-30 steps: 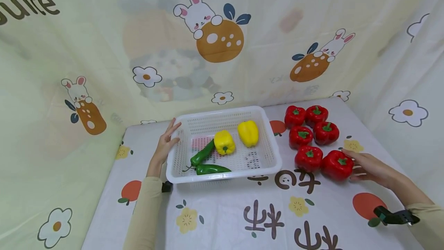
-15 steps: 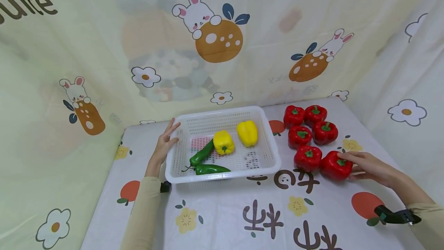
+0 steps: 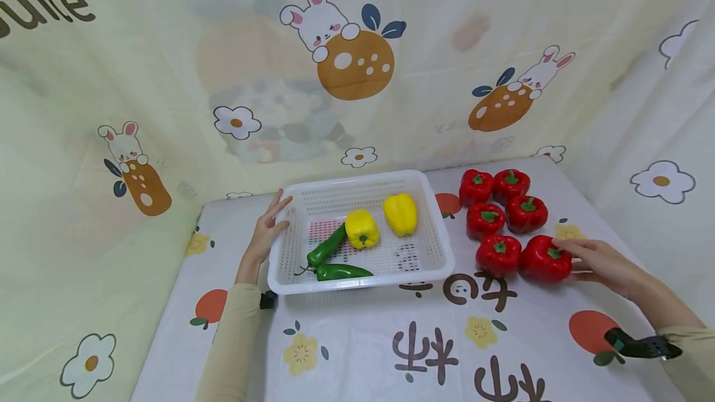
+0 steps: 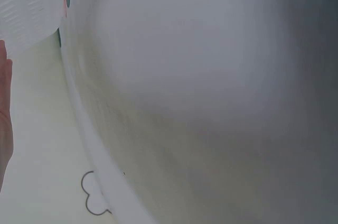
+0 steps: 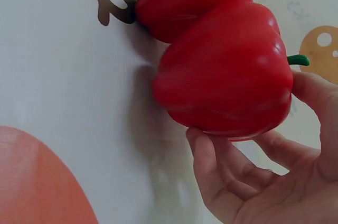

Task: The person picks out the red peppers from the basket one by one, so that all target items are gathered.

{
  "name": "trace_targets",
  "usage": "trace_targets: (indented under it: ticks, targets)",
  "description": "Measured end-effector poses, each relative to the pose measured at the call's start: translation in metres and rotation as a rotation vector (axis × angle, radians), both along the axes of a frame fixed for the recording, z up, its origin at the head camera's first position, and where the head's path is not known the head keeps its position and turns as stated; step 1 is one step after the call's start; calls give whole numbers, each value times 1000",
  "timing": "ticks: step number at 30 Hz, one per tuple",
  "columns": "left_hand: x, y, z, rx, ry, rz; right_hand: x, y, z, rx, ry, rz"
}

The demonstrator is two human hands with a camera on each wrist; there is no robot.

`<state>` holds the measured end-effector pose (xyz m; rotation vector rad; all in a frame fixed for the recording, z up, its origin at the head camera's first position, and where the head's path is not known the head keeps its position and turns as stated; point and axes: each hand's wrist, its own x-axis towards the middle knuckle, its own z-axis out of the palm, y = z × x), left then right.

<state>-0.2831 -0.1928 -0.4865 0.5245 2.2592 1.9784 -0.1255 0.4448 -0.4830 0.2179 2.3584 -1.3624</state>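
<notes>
My left hand [image 3: 265,234] rests its extended fingers along the left end of a white plastic basket [image 3: 363,285]. Inside lie two yellow bell peppers [image 3: 400,214] and two long green peppers [image 3: 342,272]. At the right, my right hand [image 3: 604,267] grips a red bell pepper [image 3: 544,259], the nearest of a group. In the right wrist view, the thumb is by its stem end and the curled fingers [image 5: 203,155] are under its side. A second red bell pepper [image 5: 193,5] sits right beside it. The left wrist view catches only part of the hand [image 4: 4,113] and basket [image 4: 31,10].
Several other red bell peppers [image 3: 499,255] stand in two columns right of the basket. A printed cloth [image 3: 346,340] covers the table, and patterned curtains [image 3: 424,123] enclose its back and sides.
My right hand has closed its thumb onto the nearest red bell pepper and shifted it slightly upward in the head view. The left hand and the basket have stayed put.
</notes>
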Motion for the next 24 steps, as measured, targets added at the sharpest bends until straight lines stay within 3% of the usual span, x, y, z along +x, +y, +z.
trace_targets:
  ticks: [11,19,24]
  targets:
    - [1,-6,0,-17,-5,19,-11,0,-3,6,36,-52]
    - [3,-9,4,-65,-24,25,-13,-1,0,31,61,12]
    - [2,-7,10,-156,1,20,-15,2,6,96,74,31]
